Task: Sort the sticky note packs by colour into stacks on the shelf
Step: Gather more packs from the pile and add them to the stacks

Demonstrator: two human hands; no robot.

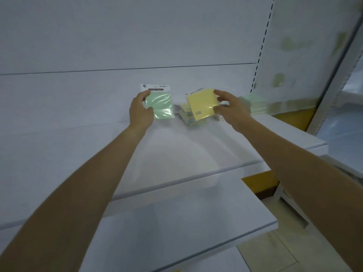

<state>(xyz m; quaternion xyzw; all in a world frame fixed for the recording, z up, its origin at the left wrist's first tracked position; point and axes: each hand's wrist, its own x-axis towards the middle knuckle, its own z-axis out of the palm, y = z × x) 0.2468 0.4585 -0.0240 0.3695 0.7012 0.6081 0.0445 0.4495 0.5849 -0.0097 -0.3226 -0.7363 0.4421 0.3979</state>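
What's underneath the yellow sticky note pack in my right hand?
A pile of wrapped yellow and pale green packs on the white shelf. The held yellow pack and right hand cover the pile's right side.

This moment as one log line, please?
left hand holds green pack | right hand holds yellow pack | mixed pile on shelf | green stack far right

White back panel (137, 36), with one thin horizontal seam across it. Slotted upright (262, 48) at its right edge. Two white shelves step toward the camera: upper shelf (78, 146), lower shelf (176, 222), both with a soft sheen. Glossy white side panel (306, 46) at right, with a yellow strip (294, 119) at its foot. Grey frame (336, 79) further right, glass beside it. Floor (284, 252) is pale beige tile. Light is dim, cool and even.
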